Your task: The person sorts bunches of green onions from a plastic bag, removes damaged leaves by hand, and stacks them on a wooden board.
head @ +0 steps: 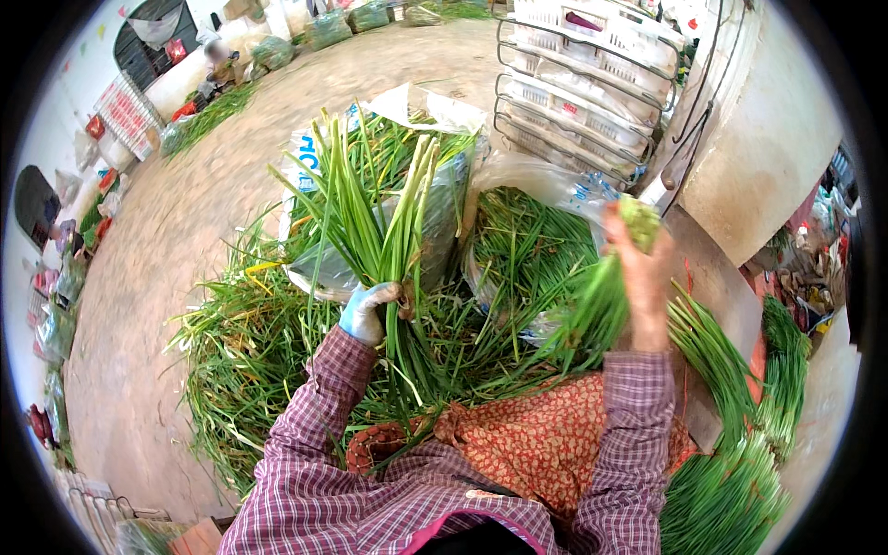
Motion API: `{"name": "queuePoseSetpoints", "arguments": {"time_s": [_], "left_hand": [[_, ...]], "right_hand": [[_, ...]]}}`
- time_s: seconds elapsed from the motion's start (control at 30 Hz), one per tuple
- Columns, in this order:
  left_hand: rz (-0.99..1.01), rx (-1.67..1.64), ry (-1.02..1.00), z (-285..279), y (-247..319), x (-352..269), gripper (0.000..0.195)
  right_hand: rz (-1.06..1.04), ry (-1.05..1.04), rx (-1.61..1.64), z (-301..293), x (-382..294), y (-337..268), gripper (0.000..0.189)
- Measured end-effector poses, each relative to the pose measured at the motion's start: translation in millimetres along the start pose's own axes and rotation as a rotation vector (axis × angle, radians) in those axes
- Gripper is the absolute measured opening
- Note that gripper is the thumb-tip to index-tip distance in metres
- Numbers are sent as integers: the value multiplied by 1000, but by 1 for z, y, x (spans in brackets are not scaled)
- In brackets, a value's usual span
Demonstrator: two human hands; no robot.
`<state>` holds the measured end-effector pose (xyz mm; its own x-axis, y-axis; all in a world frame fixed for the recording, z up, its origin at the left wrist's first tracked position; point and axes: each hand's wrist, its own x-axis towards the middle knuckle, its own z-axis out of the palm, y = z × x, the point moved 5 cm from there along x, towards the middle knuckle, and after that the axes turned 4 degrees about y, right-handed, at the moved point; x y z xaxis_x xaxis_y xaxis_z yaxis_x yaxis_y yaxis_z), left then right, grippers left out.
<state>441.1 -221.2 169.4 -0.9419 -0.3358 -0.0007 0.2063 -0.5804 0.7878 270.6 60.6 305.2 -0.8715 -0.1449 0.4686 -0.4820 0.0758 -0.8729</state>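
Observation:
My left hand (371, 312), in a white and light-blue glove with some fingertips showing, grips a bunch of long green stalks (347, 208) that look like garlic chives or a similar leafy allium. Their pale cut ends point up and away. Bare, raised and blurred, my right hand (638, 246) is closed around another green bunch (596, 305), its pale ends up and its leaves hanging down. Below and between the hands lies a heap of loose green leaves (277, 368). Behind it stand open plastic bags (444, 201) of greens.
Stacked white plastic crates (583, 90) stand beside a pillar (763, 125) at upper right. More green bunches (721, 485) lie at my right, some on a board (721, 277). Filled bags (326, 29) line the far wall, where a person (223, 69) sits beside greens.

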Motion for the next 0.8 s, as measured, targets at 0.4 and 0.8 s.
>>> {"name": "queuePoseSetpoints", "arguments": {"time_s": [0.4,0.8], "left_hand": [[-46,59,96,-24,-53,8,36],[18,55,265,-58,17,-9,29]], "right_hand": [[62,-334,65,108,-11,-21,26],[143,194,28,-56,41,22,26]]}}
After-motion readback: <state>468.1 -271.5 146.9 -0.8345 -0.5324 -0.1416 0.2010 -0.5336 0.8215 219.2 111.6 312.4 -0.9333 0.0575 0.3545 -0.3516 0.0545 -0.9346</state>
